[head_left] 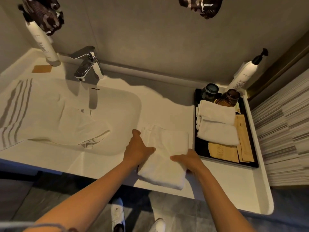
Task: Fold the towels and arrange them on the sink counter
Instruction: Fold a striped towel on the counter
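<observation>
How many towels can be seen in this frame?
4. A folded towel on the counter under the left hand and right hand; an upper towel and lower towel in the black tray; a striped towel draped into the sink. Its heap could hide another.

Bathroom: sink [117,101], faucet [88,64], toiletries tray [250,163]
</observation>
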`<state>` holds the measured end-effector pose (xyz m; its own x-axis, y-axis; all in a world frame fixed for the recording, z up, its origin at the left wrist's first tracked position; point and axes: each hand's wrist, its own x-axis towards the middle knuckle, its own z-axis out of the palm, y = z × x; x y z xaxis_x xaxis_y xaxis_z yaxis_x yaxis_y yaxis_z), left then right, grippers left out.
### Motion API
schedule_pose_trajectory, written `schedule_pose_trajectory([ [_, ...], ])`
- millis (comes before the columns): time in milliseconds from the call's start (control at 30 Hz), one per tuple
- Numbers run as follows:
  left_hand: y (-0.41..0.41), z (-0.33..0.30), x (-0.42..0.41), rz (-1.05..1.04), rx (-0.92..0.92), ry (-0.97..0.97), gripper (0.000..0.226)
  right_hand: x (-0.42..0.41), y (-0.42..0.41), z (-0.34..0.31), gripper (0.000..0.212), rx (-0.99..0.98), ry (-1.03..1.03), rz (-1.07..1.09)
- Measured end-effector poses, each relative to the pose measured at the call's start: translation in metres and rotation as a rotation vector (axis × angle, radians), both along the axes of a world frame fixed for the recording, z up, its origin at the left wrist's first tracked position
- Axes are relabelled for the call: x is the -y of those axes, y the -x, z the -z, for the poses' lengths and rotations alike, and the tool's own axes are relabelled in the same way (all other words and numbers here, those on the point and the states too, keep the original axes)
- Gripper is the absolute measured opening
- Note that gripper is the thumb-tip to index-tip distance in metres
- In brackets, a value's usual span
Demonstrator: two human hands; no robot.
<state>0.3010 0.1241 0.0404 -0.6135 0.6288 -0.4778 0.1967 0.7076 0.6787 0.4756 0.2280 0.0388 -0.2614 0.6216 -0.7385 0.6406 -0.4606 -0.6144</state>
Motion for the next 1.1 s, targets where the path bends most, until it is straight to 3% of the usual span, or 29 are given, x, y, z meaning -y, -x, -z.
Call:
schedule_pose_trajectory([
  [133, -0.013, 0.002, 0.001, 0.025, 0.049, 0.010, 0.081, 0.019, 0.016, -0.015, 0.053, 0.278, -0.268, -0.101],
  [233, -0.028, 0.005, 0.000, 0.048, 0.082, -0.071, 0.074, 0.044, 0.042, -0.031, 0.049, 0.434, -0.590, -0.375],
  [367, -0.023, 0.001, 0.000, -0.238, 0.483, -0.201, 0.055, 0.067, 0.054, -0.039, 0.047, 0.425, -0.750, -0.493],
  [433, -0.022, 0.001, 0.000, -0.291, 0.580, -0.181, 0.079, 0.079, 0.058, -0.035, 0.049, 0.445, -0.815, -0.538],
  [500, -0.023, 0.001, 0.001, -0.254, 0.552, -0.068, 0.111, 0.099, 0.058, -0.030, 0.055, 0.451, -0.945, -0.612],
  [567, -0.019, 0.002, 0.001, -0.250, 0.568, -0.026, 0.104, 0.115, 0.052, -0.028, 0.058, 0.351, -0.975, -0.719],
  [633, -0.010, -0.003, 0.002, -0.296, 0.647, -0.049, 0.070, 0.123, 0.039, -0.026, 0.052, 0.104, -0.947, -0.820],
  [700, -0.003, -0.003, 0.005, -0.311, 0.677, -0.069, 0.049, 0.114, 0.026, -0.036, 0.036, -0.123, -0.783, -0.696],
  [767, -0.002, 0.000, 0.009, -0.303, 0.686, -0.118, 0.047, 0.097, 0.016, -0.036, 0.027, -0.193, -0.699, -0.300],
  [833, -0.005, 0.006, 0.011, -0.291, 0.656, -0.137, 0.049, 0.082, 0.010, -0.023, 0.044, -0.114, -0.673, -0.062],
  [900, -0.007, 0.007, 0.012, -0.325, 0.678, -0.183, 0.044, 0.073, 0.010, -0.015, 0.059, -0.041, -0.318, -0.046],
  [967, -0.006, 0.006, 0.012, -0.417, 0.749, -0.232, 0.046, 0.071, 0.009, -0.015, 0.053, -0.127, 0.068, 0.007],
  [1033, -0.002, 0.004, 0.012, -0.479, 0.832, -0.282, 0.049, 0.069, 0.008, -0.019, 0.048, -0.215, 0.164, 0.037],
  [1100, -0.002, -0.004, 0.013, -0.479, 0.873, -0.323, 0.044, 0.065, 0.010, -0.022, 0.039, -0.242, 0.082, 0.047],
])
